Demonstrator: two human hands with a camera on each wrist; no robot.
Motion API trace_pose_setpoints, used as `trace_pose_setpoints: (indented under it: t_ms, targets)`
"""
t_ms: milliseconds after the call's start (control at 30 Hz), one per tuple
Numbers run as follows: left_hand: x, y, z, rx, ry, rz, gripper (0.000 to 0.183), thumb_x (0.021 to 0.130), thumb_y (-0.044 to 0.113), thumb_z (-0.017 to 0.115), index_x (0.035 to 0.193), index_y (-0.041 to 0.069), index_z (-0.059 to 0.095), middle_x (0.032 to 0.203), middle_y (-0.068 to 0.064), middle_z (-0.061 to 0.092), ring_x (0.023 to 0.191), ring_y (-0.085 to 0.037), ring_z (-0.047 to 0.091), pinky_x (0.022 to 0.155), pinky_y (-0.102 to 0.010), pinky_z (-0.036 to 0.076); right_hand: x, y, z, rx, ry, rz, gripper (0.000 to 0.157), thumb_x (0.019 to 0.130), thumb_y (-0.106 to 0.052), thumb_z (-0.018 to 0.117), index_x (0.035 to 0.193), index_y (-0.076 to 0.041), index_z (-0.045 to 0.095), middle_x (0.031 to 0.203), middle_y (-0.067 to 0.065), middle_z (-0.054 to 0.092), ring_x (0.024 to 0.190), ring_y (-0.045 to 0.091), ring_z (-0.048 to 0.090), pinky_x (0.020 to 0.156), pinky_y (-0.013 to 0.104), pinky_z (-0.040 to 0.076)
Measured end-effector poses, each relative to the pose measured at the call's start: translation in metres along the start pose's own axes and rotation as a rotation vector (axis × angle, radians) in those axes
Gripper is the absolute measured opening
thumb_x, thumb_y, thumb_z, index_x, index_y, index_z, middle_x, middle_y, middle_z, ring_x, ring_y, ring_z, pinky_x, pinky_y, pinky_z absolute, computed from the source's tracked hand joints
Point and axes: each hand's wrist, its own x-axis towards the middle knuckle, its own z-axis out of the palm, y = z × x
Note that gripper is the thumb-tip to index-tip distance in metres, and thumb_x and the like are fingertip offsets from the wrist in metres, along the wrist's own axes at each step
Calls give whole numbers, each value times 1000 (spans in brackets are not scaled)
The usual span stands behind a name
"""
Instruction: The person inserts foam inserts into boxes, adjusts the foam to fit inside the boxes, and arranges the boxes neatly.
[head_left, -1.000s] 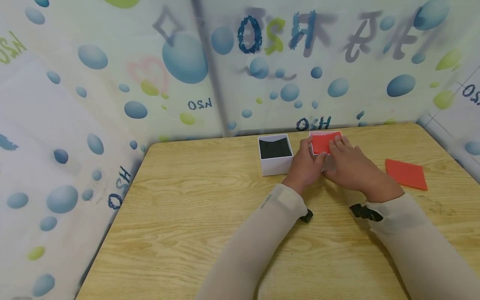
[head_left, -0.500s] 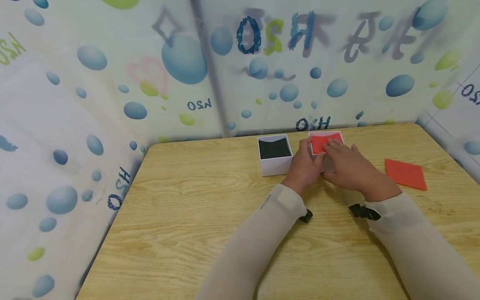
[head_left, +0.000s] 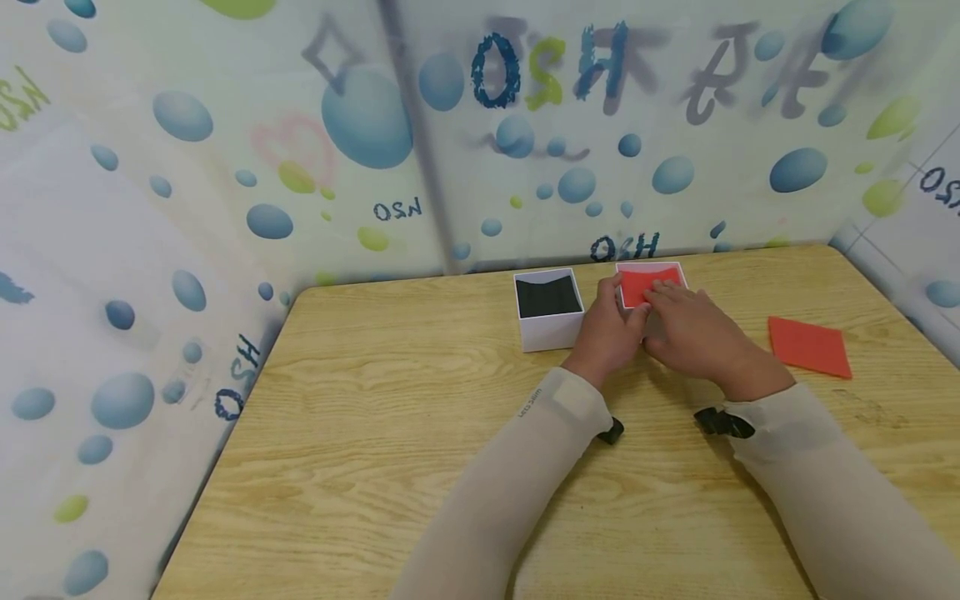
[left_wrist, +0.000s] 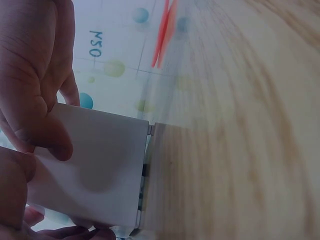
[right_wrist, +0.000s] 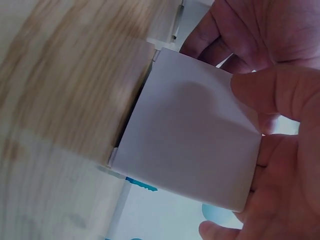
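Observation:
A small white box, with a red cloth-like piece inside its top, stands near the table's back edge. My left hand grips the box by its left side, thumb near the top of the front. Over the red piece lie the fairly straight fingers of my right hand, pressing on it near the front rim. In the right wrist view, the right thumb rests against the plain white front face. The left wrist view also shows that front face between both hands.
Just left of the held box stands a second white box with a black lining. A flat red piece lies on the wooden table to the right. A patterned wall covering hangs directly behind the table.
My right hand has slid slightly left and toward me over the red piece, uncovering more of its right side. The left hand keeps its grip on the box.

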Motion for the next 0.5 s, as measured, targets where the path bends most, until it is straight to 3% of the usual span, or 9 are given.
trace_pose_setpoints:
  t_ms: [500]
  targets:
    - [2,-2,0,10,3,8,67,106,41,63,162,26,30,161,5,50,146,-16,51,120,-38,42,1,-2,3,1,35,0,64,96,-19,68,148,13,49,155,36,46,147,53,39,117,79,22]
